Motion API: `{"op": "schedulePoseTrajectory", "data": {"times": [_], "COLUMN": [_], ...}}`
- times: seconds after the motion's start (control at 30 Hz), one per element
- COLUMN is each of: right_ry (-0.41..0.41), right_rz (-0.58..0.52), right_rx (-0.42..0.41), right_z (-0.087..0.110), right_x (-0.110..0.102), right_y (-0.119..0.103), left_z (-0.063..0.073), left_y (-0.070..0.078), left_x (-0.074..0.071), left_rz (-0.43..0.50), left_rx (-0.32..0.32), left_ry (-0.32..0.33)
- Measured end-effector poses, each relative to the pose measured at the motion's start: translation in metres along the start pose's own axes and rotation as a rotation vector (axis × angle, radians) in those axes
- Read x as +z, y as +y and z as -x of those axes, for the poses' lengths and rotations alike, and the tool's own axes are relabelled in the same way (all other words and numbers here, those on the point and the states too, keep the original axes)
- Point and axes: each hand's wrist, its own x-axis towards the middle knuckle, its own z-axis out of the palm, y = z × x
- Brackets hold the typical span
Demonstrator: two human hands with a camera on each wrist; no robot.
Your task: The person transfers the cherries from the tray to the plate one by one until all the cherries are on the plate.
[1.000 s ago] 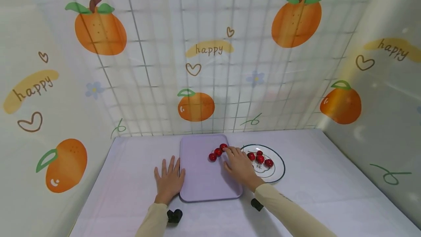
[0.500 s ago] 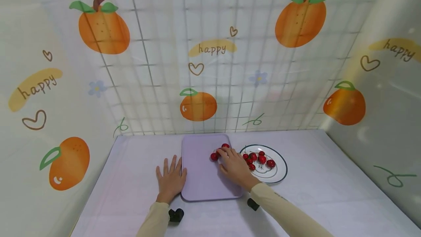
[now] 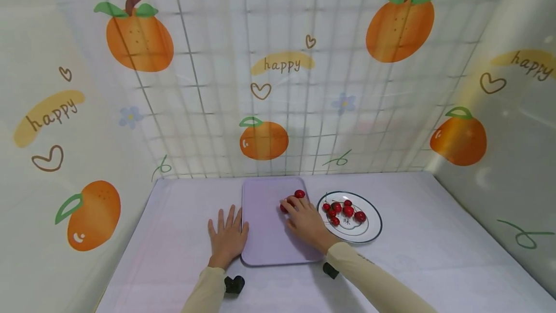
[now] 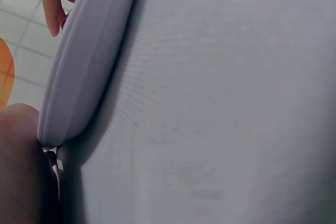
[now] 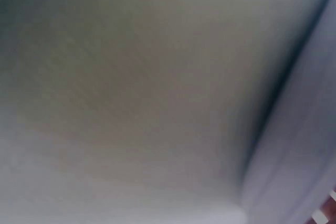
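My right hand (image 3: 309,224) reaches over the lilac tray (image 3: 271,245), its fingertips at a short row of red cherries. One cherry (image 3: 299,194) shows beyond the fingers; the cherry (image 3: 284,209) at the near end is partly covered by the index finger. The thumb stands apart from that finger. My left hand (image 3: 228,239) lies flat on the tablecloth with fingers spread, its thumb along the tray's left edge. In the left wrist view the tray's side (image 4: 86,66) rises beside part of that hand (image 4: 18,156), and the right hand's fingers (image 4: 52,3) hang beyond.
A white plate (image 3: 371,228) with a dark rim, right of the tray, bears several stemmed cherries (image 3: 348,211). Black wrist pieces (image 3: 234,284) show under both forearms. A curtain (image 3: 208,149) printed with oranges closes off the back and sides. The right wrist view is mostly blurred cloth.
My right hand has shifted left along the cherry row, from the far cherry to the near end, uncovering more of the plate. My left hand has stayed beside the tray.
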Motion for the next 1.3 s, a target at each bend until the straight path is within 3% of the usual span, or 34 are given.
{"op": "schedulePoseTrajectory", "data": {"times": [0.27, 0.47, 0.7, 1.07, 1.3], "right_ry": [-0.018, 0.021, 0.052, 0.044, 0.072], "right_rz": [-0.006, 0.004, -0.066, -0.076, -0.068], "right_rx": [-0.006, -0.037, -0.069, -0.031, -0.033], "right_z": [0.001, 0.000, 0.001, 0.006, 0.007], "right_x": [-0.003, 0.000, -0.002, -0.005, -0.005], "right_y": [-0.001, 0.003, 0.004, 0.005, 0.008], "left_z": [0.000, 0.002, 0.004, 0.003, 0.007], "left_y": [0.003, 0.007, 0.009, 0.004, 0.005], "left_x": [-0.002, -0.007, -0.013, -0.001, -0.005], "left_rz": [0.016, 0.015, 0.020, 0.004, 0.043], "left_rx": [0.009, 0.003, 0.009, 0.007, 0.019], "left_ry": [0.012, 0.001, 0.015, 0.027, 0.046]}}
